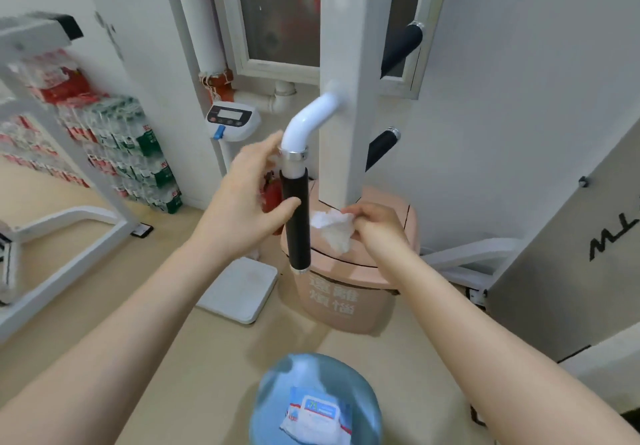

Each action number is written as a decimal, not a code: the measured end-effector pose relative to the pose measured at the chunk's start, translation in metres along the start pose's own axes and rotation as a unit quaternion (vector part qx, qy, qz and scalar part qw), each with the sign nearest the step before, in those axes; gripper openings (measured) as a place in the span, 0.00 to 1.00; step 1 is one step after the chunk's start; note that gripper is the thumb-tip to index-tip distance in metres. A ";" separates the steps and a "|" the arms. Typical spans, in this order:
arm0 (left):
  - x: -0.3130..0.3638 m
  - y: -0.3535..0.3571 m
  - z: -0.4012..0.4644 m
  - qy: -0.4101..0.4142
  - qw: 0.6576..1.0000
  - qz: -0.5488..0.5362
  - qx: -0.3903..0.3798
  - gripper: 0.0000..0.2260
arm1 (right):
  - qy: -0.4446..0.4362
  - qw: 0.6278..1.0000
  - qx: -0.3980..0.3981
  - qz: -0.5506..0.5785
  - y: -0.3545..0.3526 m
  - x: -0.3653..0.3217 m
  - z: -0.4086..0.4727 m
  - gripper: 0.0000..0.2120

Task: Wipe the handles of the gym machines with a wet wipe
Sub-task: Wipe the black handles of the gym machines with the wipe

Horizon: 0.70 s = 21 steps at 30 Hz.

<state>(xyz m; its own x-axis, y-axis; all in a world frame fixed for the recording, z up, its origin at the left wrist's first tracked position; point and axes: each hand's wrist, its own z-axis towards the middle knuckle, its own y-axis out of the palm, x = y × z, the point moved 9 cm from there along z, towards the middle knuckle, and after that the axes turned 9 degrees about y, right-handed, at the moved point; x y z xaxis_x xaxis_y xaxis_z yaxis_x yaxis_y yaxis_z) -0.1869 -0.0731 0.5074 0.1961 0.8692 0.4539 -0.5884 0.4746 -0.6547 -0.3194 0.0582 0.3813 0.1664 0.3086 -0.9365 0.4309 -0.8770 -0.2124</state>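
Leaning against the wall at far left are stacked packs of bottled water (131, 153), behind a white machine frame (79, 216). Further right the left hand (242, 202) reaches up beside the black handle (296, 219), fingers loosely spread and wide; its thumb touches the grip's left side about midway, the fingertips near the chrome collar, and nothing is clasped in it. The handle hangs nearly upright from a white bent tube (308, 122) fixed to the white post (343, 63). Just right of the handle, touching or almost touching its lower half, is the crumpled white wet wipe (332, 231), pinched in the curled fingers of the right hand (377, 226). Behind them stands a pink bin (346, 292). Below, a wipes packet (317, 417) lies on a blue water jug (277, 385).
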 end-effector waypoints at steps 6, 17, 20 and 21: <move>0.138 0.027 0.018 0.286 0.892 0.312 0.158 0.12 | -0.048 0.994 0.008 0.099 -0.072 -0.015 0.031 0.11; 0.067 0.099 0.064 0.072 0.755 0.650 0.032 0.27 | -0.274 0.959 0.043 -0.053 -0.090 -0.065 0.048 0.16; 0.052 0.097 0.065 0.073 0.741 0.668 0.007 0.33 | -0.347 0.929 -0.016 -0.128 -0.052 -0.086 0.043 0.18; 0.047 0.095 0.066 0.068 0.736 0.673 -0.003 0.36 | -0.372 0.912 -0.039 -0.170 -0.036 -0.092 0.041 0.19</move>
<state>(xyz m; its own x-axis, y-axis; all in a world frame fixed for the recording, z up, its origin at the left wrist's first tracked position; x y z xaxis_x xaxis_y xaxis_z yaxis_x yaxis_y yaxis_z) -0.2850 0.0036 0.5063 -0.4846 0.5575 -0.6741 -0.3182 -0.8302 -0.4578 -0.3871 0.0465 0.4635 -0.6230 0.1965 -0.7571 0.4130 -0.7394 -0.5317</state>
